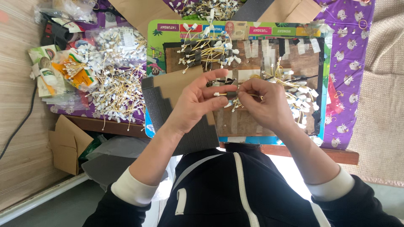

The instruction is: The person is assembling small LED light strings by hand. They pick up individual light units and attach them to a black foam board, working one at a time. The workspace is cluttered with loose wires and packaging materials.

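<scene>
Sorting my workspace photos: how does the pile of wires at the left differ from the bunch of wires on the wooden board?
The left pile of wires lies loose and tangled on the purple cloth among plastic bags; the board bunch sits in a tighter cluster on the wooden board. The left pile spreads wider; the board bunch shows dark sleeves. Both are yellowish wires with white end plugs.

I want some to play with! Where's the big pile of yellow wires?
In the head view, the pile of yellow wires lies left of the left hand, beside the dark foam sheet.
</scene>
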